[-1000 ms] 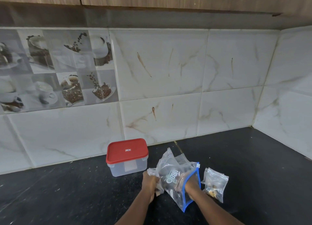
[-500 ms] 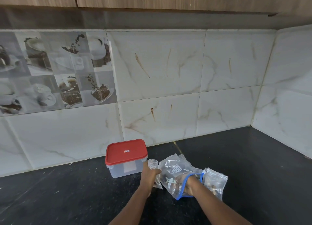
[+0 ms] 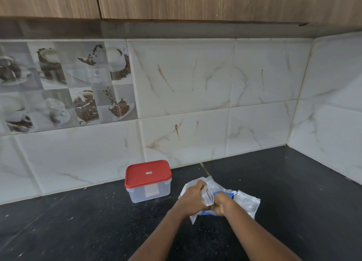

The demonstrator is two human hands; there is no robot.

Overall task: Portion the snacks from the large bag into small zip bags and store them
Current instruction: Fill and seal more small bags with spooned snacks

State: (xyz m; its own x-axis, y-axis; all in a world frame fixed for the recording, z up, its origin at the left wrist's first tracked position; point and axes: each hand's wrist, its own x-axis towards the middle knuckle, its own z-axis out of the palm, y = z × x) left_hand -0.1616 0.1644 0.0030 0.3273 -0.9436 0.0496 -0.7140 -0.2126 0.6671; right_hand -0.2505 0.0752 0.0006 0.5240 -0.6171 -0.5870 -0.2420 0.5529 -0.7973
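Note:
On the black counter [image 3: 293, 192] lies the large clear bag with a blue zip edge [image 3: 216, 188], crumpled between both hands. My left hand [image 3: 193, 199] grips a small clear zip bag [image 3: 206, 198] held over the large bag. My right hand [image 3: 220, 204] is curled around the blue edge of the large bag, close against the left hand. A second small zip bag [image 3: 248, 203] lies flat on the counter just right of my right hand; its contents are hidden from here.
A clear plastic box with a red lid [image 3: 148, 180] stands shut on the counter, left of the hands and near the tiled wall. The tiled walls meet in a corner at the far right. Wooden cabinets hang overhead.
The large bag has been lowered from upright and pressed flat onto the counter. Both hands have come together over it, and my left hand now holds the small bag against its mouth.

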